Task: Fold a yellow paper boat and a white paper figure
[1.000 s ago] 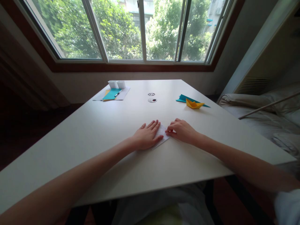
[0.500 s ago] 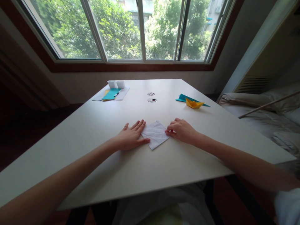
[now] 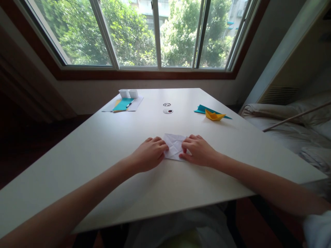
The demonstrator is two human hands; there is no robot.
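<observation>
A creased, folded sheet of white paper (image 3: 174, 147) lies on the table between my hands, one edge facing me. My left hand (image 3: 150, 154) has its fingers curled over the paper's left edge, closed on it. On the other side my right hand (image 3: 198, 150) grips the right part of the paper, thumb low and fingers bent. Both hands partly cover the paper's sides, so its full outline is hidden.
The white table (image 3: 116, 199) carries a yellow paper boat (image 3: 214, 115) beside a blue folded paper (image 3: 201, 109) at the right. At the far left are coloured sheets (image 3: 122, 104), a pen (image 3: 130, 103) and white containers (image 3: 128, 93). Two round table inserts (image 3: 168, 111) sit mid-back.
The paper has turned from corner-toward-me to edge-toward-me. My left hand went from lying flat with spread fingers to gripping the left edge; my right hand shifted slightly lower.
</observation>
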